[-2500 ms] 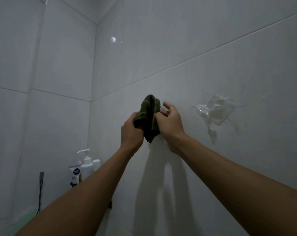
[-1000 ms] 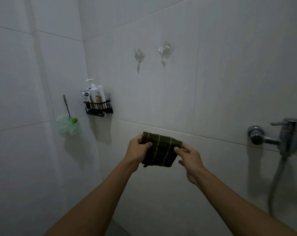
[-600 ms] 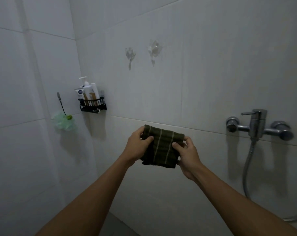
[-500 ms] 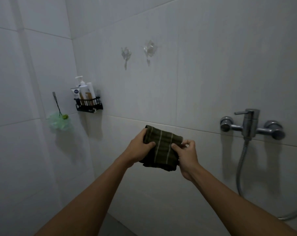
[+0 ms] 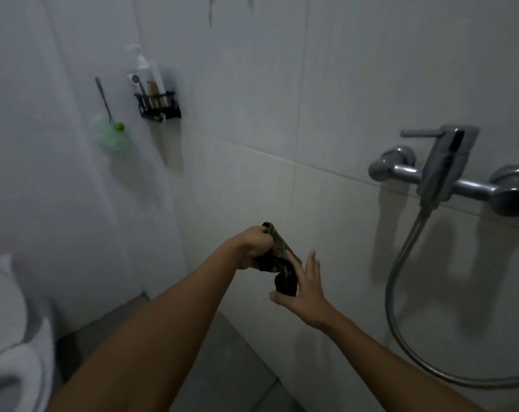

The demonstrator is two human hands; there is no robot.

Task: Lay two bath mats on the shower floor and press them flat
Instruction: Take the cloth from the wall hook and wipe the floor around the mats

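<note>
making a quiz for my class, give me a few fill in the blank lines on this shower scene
1. The green striped cloth is gripped by the ____ hand.
2. The right hand has its fingers ____.
3. The green bath sponge hangs to the ____ of the black wall caddy.
4. A hose hangs down from the ____ mixer tap.

Missing words: left; spread open; left; chrome

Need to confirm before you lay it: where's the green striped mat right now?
Centre of the head view, off the floor: the folded green striped mat is gripped by the left hand, with the right hand's straight fingers against its hanging end.
</note>
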